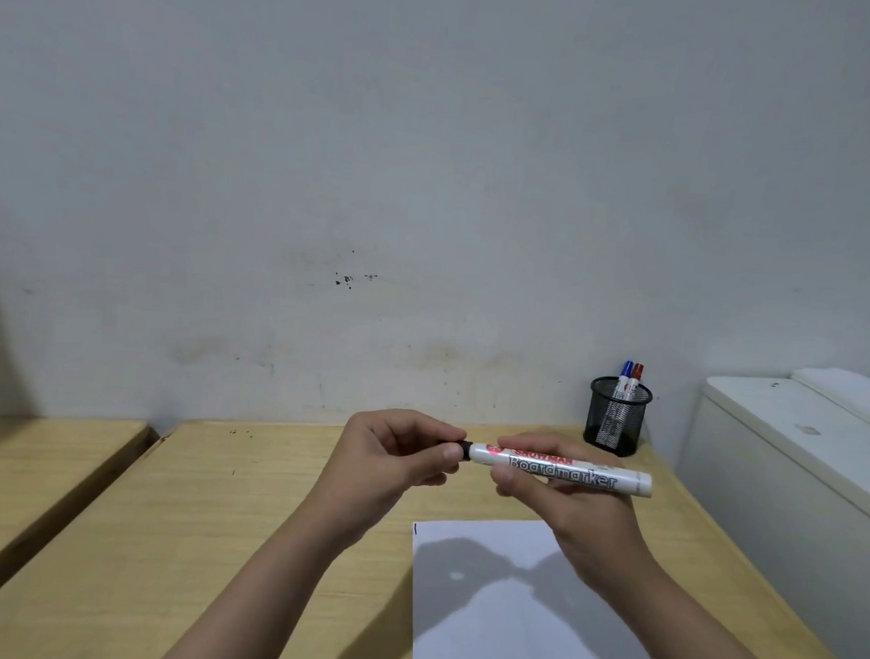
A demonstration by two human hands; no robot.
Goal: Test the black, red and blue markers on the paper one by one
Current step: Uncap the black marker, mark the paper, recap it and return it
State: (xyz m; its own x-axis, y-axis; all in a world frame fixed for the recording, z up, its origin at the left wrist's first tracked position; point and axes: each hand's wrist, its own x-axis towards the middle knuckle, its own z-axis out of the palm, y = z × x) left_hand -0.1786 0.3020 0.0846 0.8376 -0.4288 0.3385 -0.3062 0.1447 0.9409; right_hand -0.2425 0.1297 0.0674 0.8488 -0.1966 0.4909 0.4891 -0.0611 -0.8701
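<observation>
Both hands hold the black marker [562, 470] level in the air above the far edge of the paper [521, 613]. The right hand [565, 498] wraps its fingers around the white barrel, while the left hand [403, 455] pinches the black cap [463, 449] between thumb and fingers at the marker's left end. The cap appears still seated or just parting; I cannot tell which. This looks like the first marker of the three, though a short dark stroke sits at the paper's far left corner, so capping or uncapping are both possible. Beyond the paper, toward the wall, the mesh pen holder [617, 416] keeps the blue marker [625, 373] and red marker [636, 375] upright. If uncapping, the next move calls for a straight pull apart.
</observation>
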